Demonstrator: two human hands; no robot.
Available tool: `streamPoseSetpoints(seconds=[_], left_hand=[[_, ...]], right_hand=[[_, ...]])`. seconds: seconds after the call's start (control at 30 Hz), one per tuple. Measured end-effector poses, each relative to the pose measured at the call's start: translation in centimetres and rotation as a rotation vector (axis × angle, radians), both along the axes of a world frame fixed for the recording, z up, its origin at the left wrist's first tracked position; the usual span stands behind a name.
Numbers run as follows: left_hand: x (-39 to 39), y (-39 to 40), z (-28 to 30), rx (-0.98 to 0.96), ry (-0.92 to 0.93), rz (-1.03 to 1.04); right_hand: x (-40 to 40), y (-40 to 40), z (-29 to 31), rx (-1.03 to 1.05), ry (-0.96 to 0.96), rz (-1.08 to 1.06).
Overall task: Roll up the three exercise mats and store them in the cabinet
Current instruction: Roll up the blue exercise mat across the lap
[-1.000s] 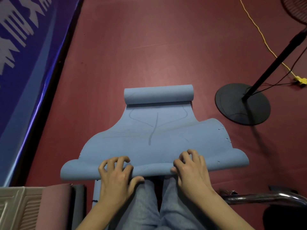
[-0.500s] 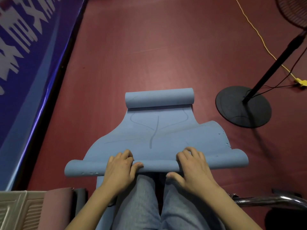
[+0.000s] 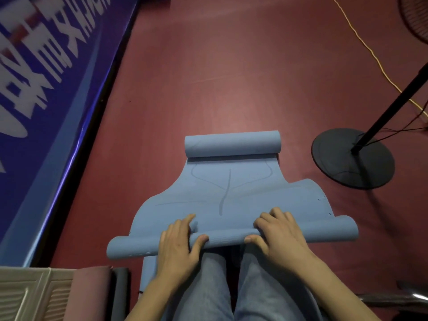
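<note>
A blue exercise mat lies on the dark red floor in front of my knees. Its far end curls into a loose roll. Its near end forms a tighter roll running left to right. My left hand grips this near roll, fingers over the top and thumb under the front. My right hand grips it the same way, a little to the right. A rolled dull-pink mat and a dark rolled mat lie at the lower left.
A blue banner with white lettering lines the left side. A fan stand with a round black base is at the right, with a yellow cable behind it. A white panelled surface fills the bottom left corner. A chrome bar shows at the lower right.
The near end of the blue mat went from a loose fold to a tight roll under both hands, and the roll has advanced slightly away from me.
</note>
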State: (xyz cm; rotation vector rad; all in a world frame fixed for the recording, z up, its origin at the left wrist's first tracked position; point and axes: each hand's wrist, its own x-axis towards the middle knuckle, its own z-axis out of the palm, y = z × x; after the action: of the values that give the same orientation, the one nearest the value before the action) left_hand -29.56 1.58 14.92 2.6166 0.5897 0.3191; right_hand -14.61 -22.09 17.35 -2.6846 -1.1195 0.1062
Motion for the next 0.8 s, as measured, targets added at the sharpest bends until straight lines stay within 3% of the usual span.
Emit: streamPoseSetpoints(seconds=[0.07,0.2,0.47,0.6,0.8], left_hand=[[0.2,-0.2,0.2,-0.044,-0.06,0.044],[0.3,-0.9,0.9,0.182,-0.092,-0.068],[-1.0,-1.9,-1.0,0.342,0.109,-0.199],[2.4,-0.4,0.0,0.391,0.15,-0.186],[6.0,0.9,1.5,0.349,0.434,-0.222]], right_hand=[[0.2,-0.1,0.3,-0.03,0.103,-0.03],[0.7,0.1,0.6,0.0,0.221,-0.072],[3.1,1.1,2.1,0.029,0.485,-0.104],[3.0,1.3,2.2,0.029,0.377,-0.107],[1.4,1.0,1.2,0.098,0.061,0.019]])
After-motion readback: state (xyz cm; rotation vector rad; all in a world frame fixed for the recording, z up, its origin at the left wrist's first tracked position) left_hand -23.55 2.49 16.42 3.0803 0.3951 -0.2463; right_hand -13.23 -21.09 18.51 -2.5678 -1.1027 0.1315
